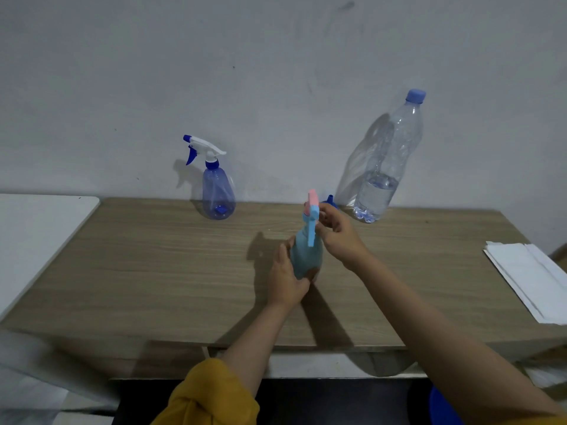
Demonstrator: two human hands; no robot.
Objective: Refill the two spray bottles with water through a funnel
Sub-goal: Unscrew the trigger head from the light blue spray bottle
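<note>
Left hand (287,276) grips teal sprayer (306,256) mid-surface (153,271) | right hand (339,234) pinches its pink-blue head (312,216) | blue sprayer (218,191) by wall, looks empty | water bottle (385,167) capped, about a third full

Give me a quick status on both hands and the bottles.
Left hand grips opaque light-blue spray bottle body. Right hand pinches its pink-and-blue spray head. Clear blue spray bottle untouched. Nothing in the way.

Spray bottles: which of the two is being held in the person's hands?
The opaque light-blue spray bottle with the pink-and-blue head; the translucent blue spray bottle stands untouched.
</note>
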